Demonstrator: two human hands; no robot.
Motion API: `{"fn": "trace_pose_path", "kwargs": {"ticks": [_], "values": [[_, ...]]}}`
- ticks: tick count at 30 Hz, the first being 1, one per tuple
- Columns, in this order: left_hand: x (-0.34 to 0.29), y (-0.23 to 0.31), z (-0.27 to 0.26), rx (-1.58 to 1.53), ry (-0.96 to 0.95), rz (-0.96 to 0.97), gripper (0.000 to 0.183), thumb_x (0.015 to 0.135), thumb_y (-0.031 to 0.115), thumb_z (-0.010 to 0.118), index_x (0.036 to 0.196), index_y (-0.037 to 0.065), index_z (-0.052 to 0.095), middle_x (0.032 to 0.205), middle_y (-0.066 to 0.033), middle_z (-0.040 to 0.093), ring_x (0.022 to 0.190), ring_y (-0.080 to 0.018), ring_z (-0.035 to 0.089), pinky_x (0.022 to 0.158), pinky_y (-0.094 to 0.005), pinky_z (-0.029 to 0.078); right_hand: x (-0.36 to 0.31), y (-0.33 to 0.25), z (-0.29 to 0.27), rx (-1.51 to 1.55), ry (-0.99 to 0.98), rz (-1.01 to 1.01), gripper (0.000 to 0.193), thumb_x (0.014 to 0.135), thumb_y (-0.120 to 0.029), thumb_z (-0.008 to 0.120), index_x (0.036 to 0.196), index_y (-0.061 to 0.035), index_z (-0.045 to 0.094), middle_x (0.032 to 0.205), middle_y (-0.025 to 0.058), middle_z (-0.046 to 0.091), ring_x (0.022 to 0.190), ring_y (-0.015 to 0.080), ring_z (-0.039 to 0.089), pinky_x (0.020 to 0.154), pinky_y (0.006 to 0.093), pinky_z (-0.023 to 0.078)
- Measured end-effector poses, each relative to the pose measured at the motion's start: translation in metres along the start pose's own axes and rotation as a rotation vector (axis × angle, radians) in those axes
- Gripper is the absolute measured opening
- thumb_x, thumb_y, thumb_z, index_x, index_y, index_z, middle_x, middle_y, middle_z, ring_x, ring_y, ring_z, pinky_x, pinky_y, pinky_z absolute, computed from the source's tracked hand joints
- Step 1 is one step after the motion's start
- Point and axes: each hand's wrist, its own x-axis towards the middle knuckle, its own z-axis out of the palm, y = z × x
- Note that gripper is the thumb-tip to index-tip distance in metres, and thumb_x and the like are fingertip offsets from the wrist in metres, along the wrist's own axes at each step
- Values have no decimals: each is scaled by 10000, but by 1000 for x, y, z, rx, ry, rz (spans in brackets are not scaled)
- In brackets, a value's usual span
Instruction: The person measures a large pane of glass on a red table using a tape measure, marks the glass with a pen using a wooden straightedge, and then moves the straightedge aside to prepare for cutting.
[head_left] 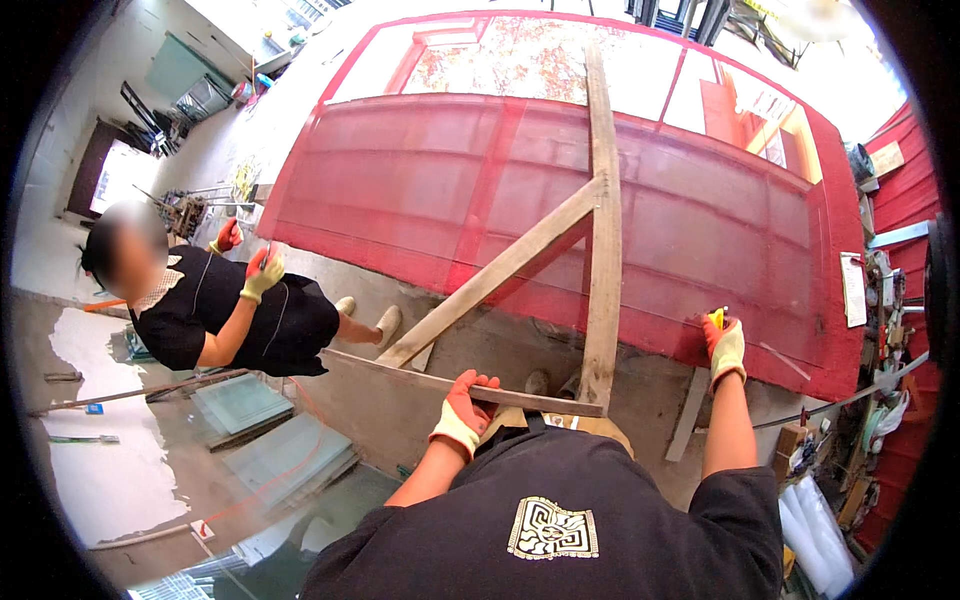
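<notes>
The large glass sheet over the red backing fills the space ahead of you, and everything else sits against it. Across it lies a wooden T-square: 1 long upright board, 1 diagonal brace and 1 cross bar along the sheet's near edge. To the sheet's left crouches a co-worker in gloves, both hands up at the sheet's left edge. Left of that person, below the sheet's near edge, smaller glass panes lie stacked on the floor.

Your left hand, gloved, is clenched over the cross bar, pressing it to the near edge. Your right hand grips a small yellow cutter at the sheet's lower right.

Keep the cross bar tight against the edge so the upright board stays square, I judge, and hold steady downward pressure while the cutter travels.

Mind the sheet's bare near edge by your legs. Open floor lies left of the sheet beyond the stacked panes; the right side is crowded with clutter near the red wall.
</notes>
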Motion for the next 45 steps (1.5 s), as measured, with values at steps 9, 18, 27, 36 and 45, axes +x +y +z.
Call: {"fn": "trace_pose_path", "kwargs": {"ticks": [9, 18, 27, 36, 45], "values": [[6, -35, -7, 150, -65, -146, 248, 1041, 283, 720, 1116, 58, 651, 1094, -97, 694, 1098, -317, 721, 953, -515, 634, -123, 80, -44, 94, -23, 146, 606, 872, -443, 906, 1193, -8, 632, 988, 90, 716, 879, 197, 658, 832, 378, 554], [43, -36, -13, 375, -166, -317, 298, 1040, 349, 741, 1118, 73, 663, 1070, -88, 705, 1027, -305, 709, 926, -528, 656, -220, 120, -74, 644, 12, 454, 558, 909, -369, 885, 1291, -68, 612, 943, 16, 662, 647, 120, 532, 534, 317, 435], [47, -158, 33, 377, -122, -312, 239, 1025, 333, 754, 979, 109, 686, 1017, -80, 760, 977, -320, 739, 939, -539, 649, -255, 169, -176, 939, -203, 642, 393, 996, -529, 712, 1107, -163, 623, 848, -47, 558, 640, 73, 479, 515, 251, 348], [40, -322, 110, 339, -168, -294, 296, 982, 369, 812, 1049, 98, 713, 1015, -85, 772, 936, -312, 746, 929, -537, 656, -237, 252, -288, 1302, -222, 638, 496, 1039, -558, 648, 1322, -151, 658, 1101, -36, 729, 708, 52, 559, 527, 213, 382], [12, -391, 166, 486, -201, -326, 356, 1001, 448, 776, 1168, 137, 732, 1159, -62, 770, 1069, -292, 722, 985, -490, 624, -182, 239, -322, 1680, -418, 406, 790, 1000, -645, 666, 1571, -120, 519, 1457, 95, 677, 896, 114, 719, 545, 197, 418]]}}
